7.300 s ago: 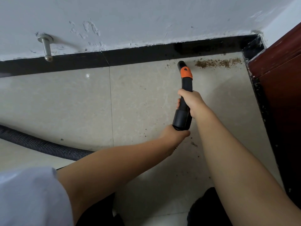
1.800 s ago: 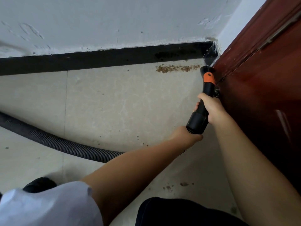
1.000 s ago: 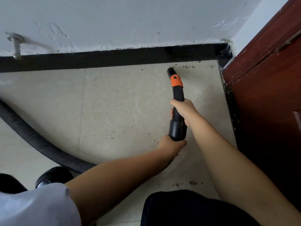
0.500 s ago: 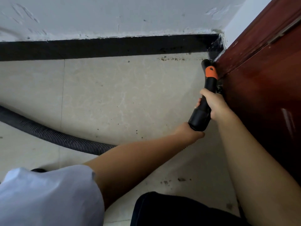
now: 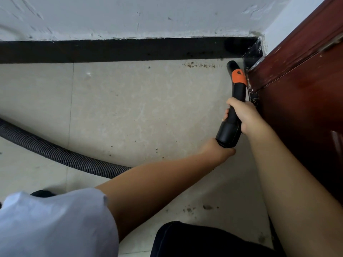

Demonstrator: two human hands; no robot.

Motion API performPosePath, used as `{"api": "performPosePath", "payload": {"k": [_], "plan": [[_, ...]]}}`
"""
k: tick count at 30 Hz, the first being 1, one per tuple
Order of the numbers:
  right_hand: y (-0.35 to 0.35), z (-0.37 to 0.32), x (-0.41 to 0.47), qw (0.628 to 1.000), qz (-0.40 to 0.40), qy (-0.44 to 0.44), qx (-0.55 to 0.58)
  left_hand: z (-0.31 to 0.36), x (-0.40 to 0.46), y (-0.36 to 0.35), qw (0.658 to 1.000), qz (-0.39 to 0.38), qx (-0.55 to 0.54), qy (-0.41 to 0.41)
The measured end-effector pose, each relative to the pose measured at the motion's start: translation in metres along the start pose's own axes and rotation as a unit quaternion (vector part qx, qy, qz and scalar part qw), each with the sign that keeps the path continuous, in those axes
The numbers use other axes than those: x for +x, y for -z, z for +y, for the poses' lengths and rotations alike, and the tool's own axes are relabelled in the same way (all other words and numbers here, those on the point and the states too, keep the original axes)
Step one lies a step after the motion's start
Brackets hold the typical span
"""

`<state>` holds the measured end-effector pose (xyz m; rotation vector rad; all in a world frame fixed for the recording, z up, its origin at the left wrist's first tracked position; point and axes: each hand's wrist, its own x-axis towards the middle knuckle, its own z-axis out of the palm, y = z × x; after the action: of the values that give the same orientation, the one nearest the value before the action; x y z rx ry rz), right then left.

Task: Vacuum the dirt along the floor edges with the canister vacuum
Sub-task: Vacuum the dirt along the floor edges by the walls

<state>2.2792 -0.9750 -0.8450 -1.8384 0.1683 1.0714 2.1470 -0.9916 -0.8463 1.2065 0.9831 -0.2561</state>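
A black vacuum nozzle (image 5: 235,93) with an orange band points into the floor corner where the black baseboard (image 5: 130,50) meets the red-brown door (image 5: 300,93). My right hand (image 5: 245,117) grips the nozzle's middle. My left hand (image 5: 217,151) holds the hose end just below the nozzle's thick collar, its fingers hidden underneath. A thin line of brown dirt (image 5: 200,65) lies along the baseboard, just left of the nozzle tip. A few more crumbs (image 5: 196,208) lie on the tile near my knee. The ribbed black hose (image 5: 61,156) runs off to the left.
A white scuffed wall (image 5: 148,17) rises above the baseboard. The door closes off the right side. Beige floor tile (image 5: 130,112) spreads to the left. My dark trouser leg (image 5: 204,240) and white sleeve (image 5: 52,227) fill the bottom.
The big dirt patch by the baseboard has shrunk to a thin line. The nozzle swept left, then back to the corner by the door, where it stays.
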Motion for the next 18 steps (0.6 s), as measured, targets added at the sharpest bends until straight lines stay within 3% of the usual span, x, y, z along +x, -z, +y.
{"api": "performPosePath", "payload": {"k": [8,18], "plan": [[-0.02,0.005,-0.018,0.999,-0.021,-0.001,-0.041,-0.017,-0.011,0.009,1.0,0.022,-0.022,0.003],[-0.097,0.022,-0.043,0.988,-0.112,0.028,-0.101,-0.052,-0.031,0.053,0.994,0.094,-0.06,0.017]]}}
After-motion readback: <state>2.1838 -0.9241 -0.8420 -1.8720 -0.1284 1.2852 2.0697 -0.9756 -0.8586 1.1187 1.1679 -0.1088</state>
